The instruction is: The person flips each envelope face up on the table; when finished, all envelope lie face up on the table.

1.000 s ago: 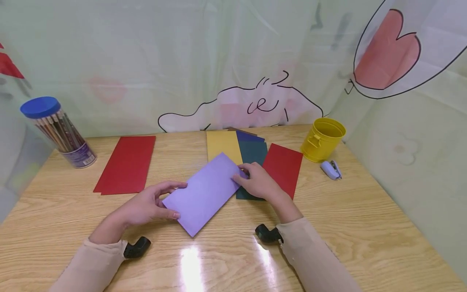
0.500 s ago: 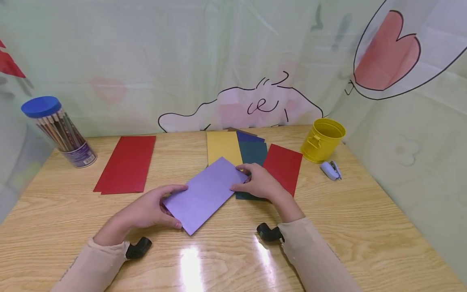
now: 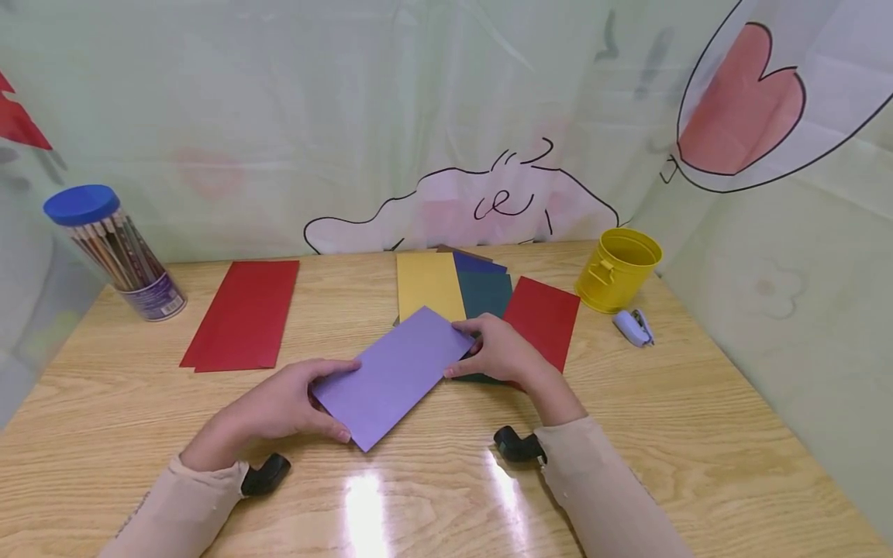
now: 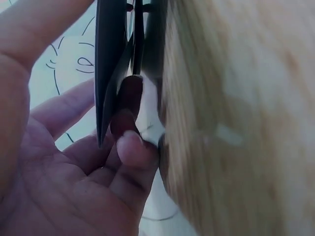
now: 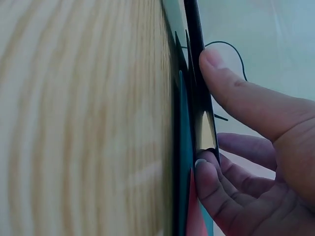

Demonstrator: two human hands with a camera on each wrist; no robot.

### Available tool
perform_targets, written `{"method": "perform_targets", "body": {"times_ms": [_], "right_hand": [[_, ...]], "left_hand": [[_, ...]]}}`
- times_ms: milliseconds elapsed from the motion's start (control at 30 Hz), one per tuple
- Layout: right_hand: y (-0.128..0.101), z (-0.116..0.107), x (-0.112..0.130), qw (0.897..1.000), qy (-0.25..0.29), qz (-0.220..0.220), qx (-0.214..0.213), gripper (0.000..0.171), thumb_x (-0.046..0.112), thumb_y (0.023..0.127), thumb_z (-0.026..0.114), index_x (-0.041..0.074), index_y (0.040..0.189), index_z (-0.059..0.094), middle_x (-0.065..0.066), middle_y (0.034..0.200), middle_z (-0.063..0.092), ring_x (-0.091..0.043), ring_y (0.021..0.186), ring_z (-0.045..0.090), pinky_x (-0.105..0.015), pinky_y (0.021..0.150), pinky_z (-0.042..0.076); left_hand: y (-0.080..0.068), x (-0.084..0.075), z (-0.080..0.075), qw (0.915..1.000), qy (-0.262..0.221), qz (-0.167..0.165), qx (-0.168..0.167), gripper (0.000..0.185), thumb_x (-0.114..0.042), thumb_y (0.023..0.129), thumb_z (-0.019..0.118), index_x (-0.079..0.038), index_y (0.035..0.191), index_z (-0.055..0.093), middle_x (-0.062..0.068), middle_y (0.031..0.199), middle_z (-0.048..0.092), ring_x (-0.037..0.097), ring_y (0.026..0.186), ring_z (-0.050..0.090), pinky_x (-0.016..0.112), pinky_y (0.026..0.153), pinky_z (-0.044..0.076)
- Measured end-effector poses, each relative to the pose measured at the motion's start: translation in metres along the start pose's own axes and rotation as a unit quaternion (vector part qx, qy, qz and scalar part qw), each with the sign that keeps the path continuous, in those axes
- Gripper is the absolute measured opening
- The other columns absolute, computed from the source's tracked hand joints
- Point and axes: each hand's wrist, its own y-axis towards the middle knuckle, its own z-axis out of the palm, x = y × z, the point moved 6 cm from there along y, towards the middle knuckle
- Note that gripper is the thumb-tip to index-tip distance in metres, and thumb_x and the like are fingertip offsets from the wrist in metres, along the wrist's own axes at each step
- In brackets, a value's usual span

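Observation:
A purple paper rectangle (image 3: 392, 381) lies slantwise between both hands, over the middle of the wooden table. My left hand (image 3: 296, 401) holds its near left end, thumb at the front corner and index finger along the upper edge. In the left wrist view other fingertips (image 4: 135, 150) curl under the dark-looking paper (image 4: 109, 54), which shows layers along its edge. At the right end, my right hand (image 3: 504, 353) grips the paper, thumb on the near edge. The right wrist view shows the thumb (image 5: 214, 58) on one side and curled fingers (image 5: 209, 182) beneath.
Behind the paper lie yellow (image 3: 427, 283), blue (image 3: 481, 263) and dark green (image 3: 486, 293) papers, with a red paper (image 3: 544, 318) at right. Red papers (image 3: 244, 314) lie left, near a blue-lidded pencil jar (image 3: 118, 252). A yellow bucket (image 3: 617, 271) and lilac stapler (image 3: 632, 328) stand right.
The purple paper has come slightly toward me and lower. Both thumbs have slid from its top face to its near edge and corner. The other papers lie where they were.

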Motion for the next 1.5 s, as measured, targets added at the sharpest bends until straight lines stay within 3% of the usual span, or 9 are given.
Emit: {"method": "perform_targets", "body": {"times_ms": [267, 500, 767, 933, 1067, 1200, 1333, 1400, 1500], "right_hand": [[-0.001, -0.001, 0.001, 1.0, -0.006, 0.003, -0.002, 0.081, 0.029, 0.077, 0.09, 0.003, 0.144, 0.054, -0.016, 0.135, 0.054, -0.024, 0.1, 0.058, -0.03, 0.078, 0.054], [0.0, -0.001, -0.001, 1.0, -0.008, 0.0, 0.0, 0.08, 0.03, 0.077, 0.09, 0.003, 0.144, 0.054, -0.016, 0.133, 0.055, -0.023, 0.1, 0.058, -0.03, 0.078, 0.054], [0.002, -0.003, -0.006, 1.0, -0.009, 0.002, 0.002, 0.081, 0.036, 0.078, 0.089, 0.004, 0.143, 0.056, -0.014, 0.129, 0.058, -0.024, 0.1, 0.06, -0.033, 0.081, 0.055], [0.002, -0.005, -0.007, 1.0, -0.007, 0.001, -0.003, 0.079, 0.036, 0.077, 0.089, 0.004, 0.142, 0.057, -0.012, 0.123, 0.061, -0.023, 0.098, 0.059, -0.032, 0.079, 0.055], [0.002, -0.008, -0.008, 1.0, 0.0, -0.002, -0.008, 0.078, 0.04, 0.078, 0.088, 0.005, 0.141, 0.059, -0.01, 0.115, 0.064, -0.023, 0.094, 0.059, -0.031, 0.074, 0.054], [0.003, -0.013, -0.009, 0.999, 0.032, -0.007, -0.027, 0.073, 0.043, 0.081, 0.084, 0.011, 0.141, 0.059, -0.01, 0.118, 0.063, -0.027, 0.102, 0.059, -0.033, 0.073, 0.056], [0.005, -0.014, -0.006, 0.99, 0.128, -0.045, -0.044, 0.075, 0.034, 0.086, 0.082, 0.015, 0.148, 0.046, -0.013, 0.142, 0.052, -0.033, 0.127, 0.053, -0.043, 0.095, 0.052], [0.006, -0.013, -0.005, 0.982, 0.173, -0.068, -0.042, 0.082, 0.027, 0.086, 0.082, 0.015, 0.153, 0.036, -0.012, 0.15, 0.045, -0.033, 0.135, 0.046, -0.047, 0.105, 0.044], [0.007, -0.009, -0.005, 0.978, 0.188, -0.077, -0.033, 0.09, 0.017, 0.085, 0.083, 0.017, 0.157, 0.03, -0.011, 0.153, 0.044, -0.032, 0.139, 0.043, -0.051, 0.11, 0.037]], "left_hand": [[-0.002, -0.001, -0.005, 0.9999, -0.004, 0.016, 0.006, 0.09, -0.038, 0.071, 0.093, -0.006, 0.146, 0.053, 0.011, 0.143, 0.052, 0.023, 0.113, 0.055, 0.03, 0.089, 0.049], [-0.005, -0.001, -0.008, 0.9999, 0.003, 0.011, 0.002, 0.078, -0.039, 0.075, 0.09, -0.005, 0.139, 0.061, 0.008, 0.138, 0.048, 0.023, 0.11, 0.054, 0.033, 0.09, 0.047], [-0.006, 0.0, -0.01, 0.9995, -0.009, 0.028, 0.016, 0.064, -0.037, 0.083, 0.084, -0.004, 0.134, 0.065, 0.005, 0.134, 0.053, 0.023, 0.11, 0.055, 0.035, 0.09, 0.048], [-0.004, 0.0, -0.011, 0.9988, 0.014, 0.046, 0.007, 0.052, -0.038, 0.088, 0.078, -0.006, 0.128, 0.07, 0.002, 0.13, 0.055, 0.027, 0.122, 0.046, 0.046, 0.096, 0.045], [-0.003, -0.003, -0.013, 0.9963, 0.038, 0.076, -0.01, 0.036, -0.036, 0.095, 0.071, -0.012, 0.121, 0.075, -0.004, 0.119, 0.062, 0.023, 0.115, 0.051, 0.043, 0.092, 0.047], [-0.003, -0.007, -0.019, 0.993, 0.042, 0.102, -0.042, 0.019, -0.024, 0.1, 0.065, -0.014, 0.11, 0.079, -0.007, 0.104, 0.067, 0.018, 0.1, 0.059, 0.035, 0.083, 0.05], [-0.005, -0.009, -0.025, 0.9903, 0.023, 0.106, -0.086, 0.014, -0.016, 0.102, 0.061, -0.01, 0.106, 0.072, -0.004, 0.094, 0.068, 0.019, 0.088, 0.06, 0.032, 0.074, 0.05], [-0.006, -0.011, -0.028, 0.9887, 0.001, 0.107, -0.105, 0.016, -0.014, 0.103, 0.06, -0.007, 0.115, 0.066, -0.001, 0.094, 0.069, 0.02, 0.086, 0.063, 0.031, 0.073, 0.051], [-0.007, -0.013, -0.031, 0.9852, -0.05, 0.113, -0.119, 0.035, -0.009, 0.102, 0.061, -0.004, 0.135, 0.051, 0.009, 0.108, 0.07, 0.021, 0.085, 0.07, 0.029, 0.075, 0.055]]}}
